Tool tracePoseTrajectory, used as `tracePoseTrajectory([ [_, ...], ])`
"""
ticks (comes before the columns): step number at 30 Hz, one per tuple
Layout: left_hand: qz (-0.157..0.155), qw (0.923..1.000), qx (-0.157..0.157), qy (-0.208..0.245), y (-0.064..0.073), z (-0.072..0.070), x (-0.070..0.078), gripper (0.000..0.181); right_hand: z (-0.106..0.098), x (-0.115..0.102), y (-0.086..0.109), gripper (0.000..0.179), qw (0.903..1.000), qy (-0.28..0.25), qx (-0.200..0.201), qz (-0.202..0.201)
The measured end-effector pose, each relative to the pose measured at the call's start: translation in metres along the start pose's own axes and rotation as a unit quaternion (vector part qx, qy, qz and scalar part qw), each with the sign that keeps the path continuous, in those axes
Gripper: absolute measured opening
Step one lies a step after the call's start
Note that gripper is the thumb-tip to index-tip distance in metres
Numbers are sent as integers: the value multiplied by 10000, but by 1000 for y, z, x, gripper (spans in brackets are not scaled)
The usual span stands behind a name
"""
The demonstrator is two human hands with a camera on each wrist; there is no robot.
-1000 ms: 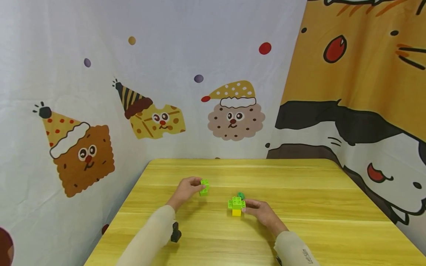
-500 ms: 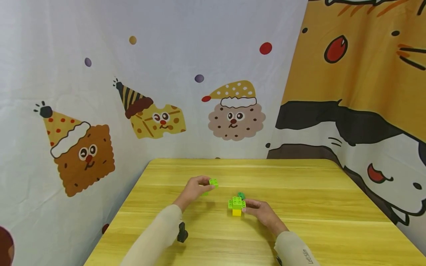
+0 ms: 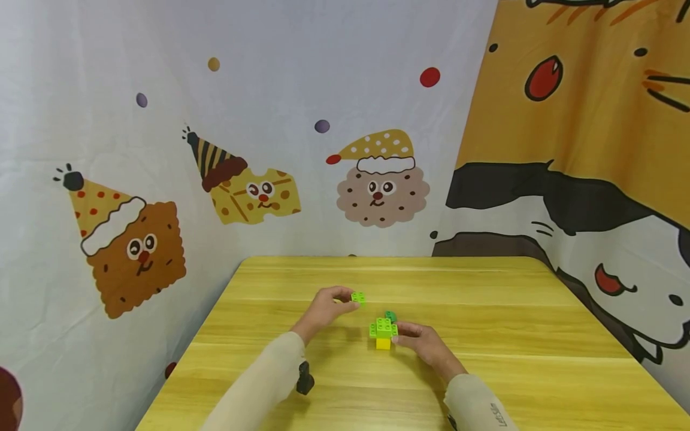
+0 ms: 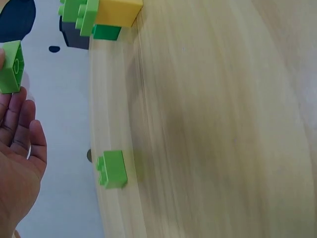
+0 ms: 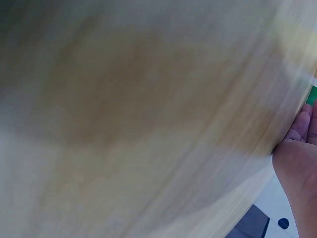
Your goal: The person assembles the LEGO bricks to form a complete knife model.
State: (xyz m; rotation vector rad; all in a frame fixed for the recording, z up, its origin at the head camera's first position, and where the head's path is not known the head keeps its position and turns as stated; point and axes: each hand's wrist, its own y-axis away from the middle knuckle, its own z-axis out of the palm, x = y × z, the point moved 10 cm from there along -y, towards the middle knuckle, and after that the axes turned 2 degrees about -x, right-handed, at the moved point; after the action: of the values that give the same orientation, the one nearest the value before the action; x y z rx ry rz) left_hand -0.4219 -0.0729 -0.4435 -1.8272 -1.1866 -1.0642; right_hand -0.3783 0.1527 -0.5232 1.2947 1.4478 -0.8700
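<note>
My left hand [image 3: 326, 305] pinches a light green building block [image 3: 358, 297] between thumb and fingers, raised above the table. In the left wrist view the hollow underside of that green block [image 4: 11, 69] shows, above my loosely curled other fingers. In front of me stands a block build: light green bricks [image 3: 383, 327] on top of a yellow brick [image 3: 383, 344]. My right hand [image 3: 428, 347] grips this build at its right side with thumb and fingers. Just behind it is a dark green block [image 3: 390, 316]; whether it is joined cannot be told.
Another light green block [image 4: 114, 169] rests on the wooden table [image 4: 213, 124]; in the head view my left hand hides it. A printed cloth [image 3: 302, 90] hangs behind the table's far edge. A black wrist device [image 3: 305, 378] sits at my left sleeve.
My left hand has lifted one light green block off the other and carried it rightward, closer to the build. My right hand has stayed in place on the build.
</note>
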Motion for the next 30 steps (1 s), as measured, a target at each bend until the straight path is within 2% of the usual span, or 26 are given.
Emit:
tracePoseTrajectory([
  [14, 0, 9998, -151, -149, -3, 26, 8, 34, 0, -2, 1, 48, 10000, -15, -19, -7],
  [30, -39, 9991, -408, -90, -1, 51, 5, 35, 1, -6, 1, 46, 9999, -76, -105, -85],
])
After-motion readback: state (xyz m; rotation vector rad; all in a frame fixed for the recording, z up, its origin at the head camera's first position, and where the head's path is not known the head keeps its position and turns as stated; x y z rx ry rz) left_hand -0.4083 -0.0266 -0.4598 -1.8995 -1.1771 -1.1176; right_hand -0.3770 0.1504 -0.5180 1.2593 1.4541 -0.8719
